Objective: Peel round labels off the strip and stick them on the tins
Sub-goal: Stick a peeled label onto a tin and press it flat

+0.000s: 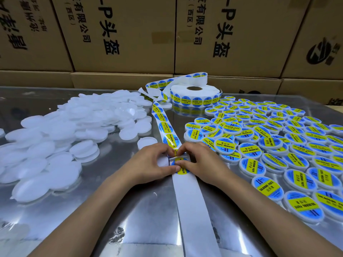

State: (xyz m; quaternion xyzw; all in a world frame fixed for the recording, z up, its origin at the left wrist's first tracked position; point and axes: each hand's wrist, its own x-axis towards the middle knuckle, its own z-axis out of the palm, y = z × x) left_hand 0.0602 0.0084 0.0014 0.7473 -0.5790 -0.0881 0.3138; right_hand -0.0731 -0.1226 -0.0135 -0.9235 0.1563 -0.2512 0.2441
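Stacked cardboard boxes (pixel 232 34) with black printing walled off the far side, and in front of them the shiny desk (pixel 130 210) carried everything I was working with. On the left of it lay a big heap of plain white tins (pixel 55 141), overlapping one another, and on the right a spread of labelled tins (pixel 278 141) showing blue and yellow round stickers that read SOLDERING PASTE. At the far middle sat the label roll (pixel 194 95), lying flat, and from it the strip (pixel 165 125) ran toward me between the two heaps, its near end bare white backing that reached the bottom edge. My two hands met over that strip at the middle of the desk. My left hand (pixel 154 162) had its thumb and fingers curled, pinching at the strip, with a white tin (pixel 163 162) partly hidden under it. My right hand (pixel 202 160) had its grip closed too, fingertips pinching the edge of one round label (pixel 181 166) that lay between both hands, just beside the hidden tin; I could not tell whether it had fully left the backing.
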